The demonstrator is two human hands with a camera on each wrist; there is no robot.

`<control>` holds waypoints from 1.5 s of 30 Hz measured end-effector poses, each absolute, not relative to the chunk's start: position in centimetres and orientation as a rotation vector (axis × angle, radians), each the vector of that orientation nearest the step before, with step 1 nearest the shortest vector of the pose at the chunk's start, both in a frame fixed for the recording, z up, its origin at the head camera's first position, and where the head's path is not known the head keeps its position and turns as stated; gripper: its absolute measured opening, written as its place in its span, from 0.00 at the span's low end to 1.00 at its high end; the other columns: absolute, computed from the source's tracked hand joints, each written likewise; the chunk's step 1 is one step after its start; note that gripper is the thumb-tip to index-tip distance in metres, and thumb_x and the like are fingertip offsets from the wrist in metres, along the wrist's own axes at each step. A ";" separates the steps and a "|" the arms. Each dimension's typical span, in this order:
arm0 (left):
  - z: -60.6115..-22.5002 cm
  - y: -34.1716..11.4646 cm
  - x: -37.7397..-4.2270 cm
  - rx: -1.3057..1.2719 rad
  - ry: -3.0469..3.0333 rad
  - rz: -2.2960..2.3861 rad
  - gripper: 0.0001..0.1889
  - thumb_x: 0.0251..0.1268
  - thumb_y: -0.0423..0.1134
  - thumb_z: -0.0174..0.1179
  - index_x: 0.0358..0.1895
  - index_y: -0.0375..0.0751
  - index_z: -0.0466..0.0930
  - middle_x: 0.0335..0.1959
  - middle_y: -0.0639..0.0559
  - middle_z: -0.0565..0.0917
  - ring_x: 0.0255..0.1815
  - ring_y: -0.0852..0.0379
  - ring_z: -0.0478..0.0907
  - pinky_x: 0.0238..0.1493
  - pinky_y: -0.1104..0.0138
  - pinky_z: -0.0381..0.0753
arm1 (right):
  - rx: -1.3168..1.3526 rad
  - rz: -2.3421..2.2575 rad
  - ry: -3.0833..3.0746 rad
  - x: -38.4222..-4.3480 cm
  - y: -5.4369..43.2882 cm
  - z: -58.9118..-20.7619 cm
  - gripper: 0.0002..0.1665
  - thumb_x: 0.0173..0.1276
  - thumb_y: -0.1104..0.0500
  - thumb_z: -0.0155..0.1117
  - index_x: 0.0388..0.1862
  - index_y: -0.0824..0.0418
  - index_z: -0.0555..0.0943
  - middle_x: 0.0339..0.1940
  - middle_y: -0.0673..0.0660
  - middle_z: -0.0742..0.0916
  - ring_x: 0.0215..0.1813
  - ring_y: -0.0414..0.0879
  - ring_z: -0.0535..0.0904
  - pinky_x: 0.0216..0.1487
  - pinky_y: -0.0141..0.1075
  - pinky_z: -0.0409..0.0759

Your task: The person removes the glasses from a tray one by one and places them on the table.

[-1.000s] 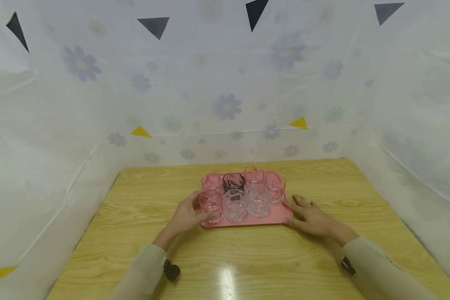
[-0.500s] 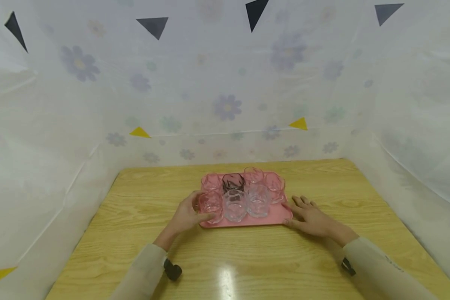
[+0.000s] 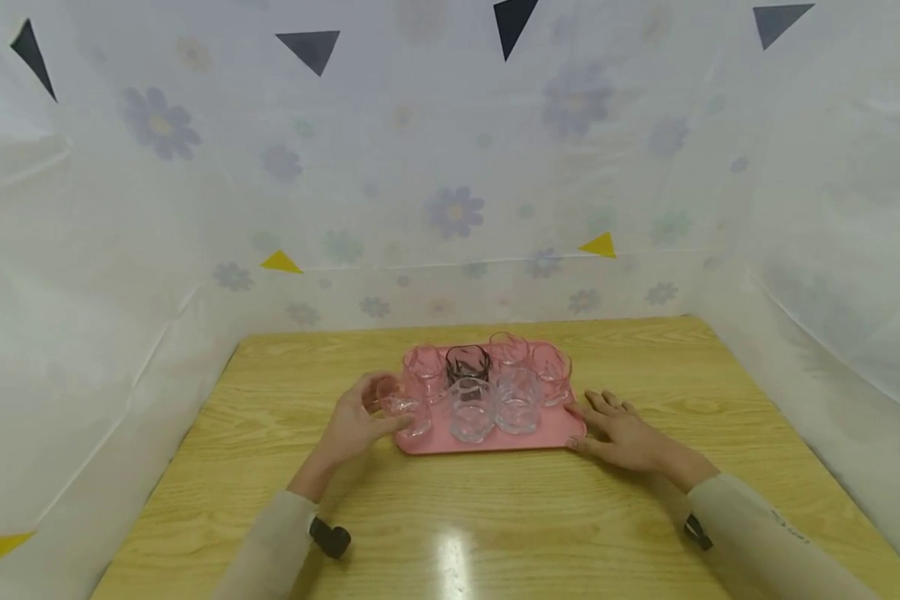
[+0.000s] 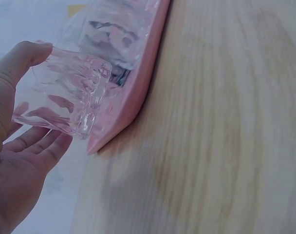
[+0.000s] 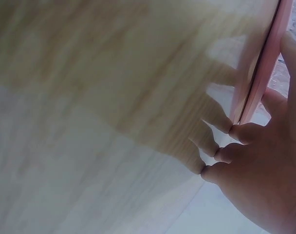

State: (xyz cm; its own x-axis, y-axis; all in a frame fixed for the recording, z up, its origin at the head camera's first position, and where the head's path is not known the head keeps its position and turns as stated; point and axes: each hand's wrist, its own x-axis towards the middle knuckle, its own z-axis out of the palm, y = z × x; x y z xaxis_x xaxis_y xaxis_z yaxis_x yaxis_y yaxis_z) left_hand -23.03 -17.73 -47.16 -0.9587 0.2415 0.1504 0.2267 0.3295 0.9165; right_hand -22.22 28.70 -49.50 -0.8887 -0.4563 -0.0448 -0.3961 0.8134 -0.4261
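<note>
My left hand (image 3: pixel 352 425) holds a faceted glass (image 3: pixel 407 414) between thumb and fingers, at the left end of a pink tray (image 3: pixel 551 432). In the left wrist view this see-through glass (image 4: pixel 65 95) has its thick base towards the tray and its open end towards the palm. Two clear glasses (image 3: pixel 472 412) stand along the tray's front. Behind them are a dark grey glass (image 3: pixel 467 363) and several pinkish ones (image 3: pixel 550 375). At the tray's right edge rests my right hand (image 3: pixel 622 435), thumb and forefinger against the rim, the other fingertips down on the table.
The wooden table (image 3: pixel 487 508) runs back to a white flowered sheet (image 3: pixel 390 183), with white sheets at both sides. Dark and yellow triangles mark the sheets. A small black device (image 3: pixel 330 537) sits at the left wrist.
My left hand and its glass have shifted left and slightly up, away from the neighbouring clear glass and partly over the tray's left edge. The right hand has stayed in place.
</note>
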 end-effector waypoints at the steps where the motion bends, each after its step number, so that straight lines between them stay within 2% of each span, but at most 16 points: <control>1: -47.0 -18.1 -23.1 0.445 2.556 1.765 0.40 0.58 0.38 0.80 0.72 0.36 0.71 0.67 0.34 0.79 0.70 0.38 0.78 0.73 0.45 0.76 | -0.673 -0.624 2.851 -22.2 28.7 -49.5 0.46 0.78 0.33 0.58 0.85 0.55 0.64 0.84 0.76 0.60 0.84 0.80 0.46 0.77 0.79 0.45; 9: -46.6 -21.8 -23.6 0.350 2.654 1.762 0.39 0.60 0.41 0.79 0.73 0.39 0.70 0.68 0.31 0.77 0.72 0.38 0.77 0.73 0.44 0.76 | -0.662 -0.634 2.843 -22.3 28.8 -49.8 0.46 0.78 0.32 0.58 0.85 0.55 0.63 0.84 0.76 0.59 0.84 0.79 0.46 0.77 0.79 0.44; 16: -45.8 -25.5 -23.9 0.261 2.764 1.711 0.40 0.66 0.43 0.76 0.77 0.37 0.66 0.69 0.33 0.76 0.72 0.38 0.76 0.74 0.44 0.74 | -0.673 -0.630 2.839 -22.4 28.6 -49.5 0.46 0.78 0.32 0.58 0.85 0.55 0.63 0.84 0.76 0.60 0.84 0.80 0.47 0.77 0.79 0.45; 18: -45.6 -26.5 -24.0 0.237 2.792 1.710 0.40 0.67 0.44 0.75 0.78 0.37 0.65 0.69 0.34 0.76 0.71 0.39 0.76 0.73 0.49 0.76 | -0.682 -0.629 2.841 -22.4 28.6 -49.4 0.46 0.78 0.33 0.58 0.85 0.55 0.64 0.83 0.77 0.60 0.83 0.81 0.47 0.76 0.80 0.45; 20: -45.6 -27.4 -24.1 0.204 2.825 1.700 0.40 0.68 0.44 0.74 0.78 0.38 0.65 0.68 0.35 0.77 0.69 0.40 0.77 0.70 0.61 0.79 | -0.672 -0.630 2.838 -22.4 28.6 -49.4 0.46 0.78 0.33 0.58 0.85 0.55 0.64 0.84 0.77 0.60 0.84 0.80 0.47 0.77 0.79 0.45; 23: -45.5 -28.8 -24.2 0.131 2.867 1.686 0.41 0.68 0.45 0.73 0.79 0.39 0.64 0.69 0.36 0.76 0.67 0.41 0.78 0.58 0.77 0.79 | -0.670 -0.620 2.839 -22.5 28.6 -49.5 0.46 0.78 0.32 0.58 0.85 0.55 0.64 0.84 0.77 0.60 0.83 0.80 0.47 0.77 0.79 0.45; 25: -45.5 -29.6 -24.3 0.077 2.884 1.688 0.41 0.69 0.46 0.73 0.79 0.39 0.64 0.70 0.36 0.75 0.66 0.42 0.78 0.50 0.83 0.78 | -0.658 -0.616 2.839 -22.5 28.7 -49.6 0.46 0.78 0.32 0.58 0.85 0.55 0.64 0.84 0.76 0.60 0.84 0.79 0.47 0.78 0.78 0.45; 28: -45.6 -30.8 -24.5 -0.009 2.896 1.700 0.42 0.69 0.47 0.73 0.80 0.38 0.62 0.71 0.37 0.74 0.65 0.44 0.77 0.45 0.83 0.79 | -0.653 -0.606 2.844 -22.6 28.9 -49.8 0.46 0.78 0.32 0.57 0.85 0.54 0.64 0.84 0.75 0.60 0.84 0.79 0.47 0.78 0.78 0.44; 35: -45.9 -32.8 -24.8 -0.225 2.946 1.697 0.43 0.67 0.50 0.74 0.79 0.39 0.62 0.65 0.45 0.74 0.64 0.50 0.75 0.44 0.84 0.76 | -0.652 -0.611 2.838 -22.7 28.9 -50.0 0.47 0.77 0.31 0.57 0.85 0.54 0.64 0.84 0.76 0.59 0.84 0.79 0.46 0.77 0.79 0.44; 41: -46.2 -33.9 -24.9 -0.335 2.971 1.680 0.45 0.67 0.53 0.73 0.80 0.39 0.61 0.66 0.41 0.74 0.62 0.51 0.75 0.43 0.85 0.73 | -0.626 -0.615 2.829 -22.6 28.9 -50.0 0.47 0.77 0.30 0.58 0.85 0.53 0.64 0.85 0.75 0.59 0.85 0.79 0.45 0.78 0.78 0.43; 45: -46.7 -34.5 -25.4 -0.390 2.994 1.679 0.44 0.66 0.54 0.73 0.79 0.37 0.63 0.64 0.41 0.75 0.55 0.60 0.75 0.42 0.85 0.73 | -0.621 -0.613 2.832 -22.7 28.9 -50.0 0.47 0.77 0.30 0.58 0.85 0.53 0.64 0.85 0.75 0.59 0.85 0.78 0.45 0.78 0.78 0.43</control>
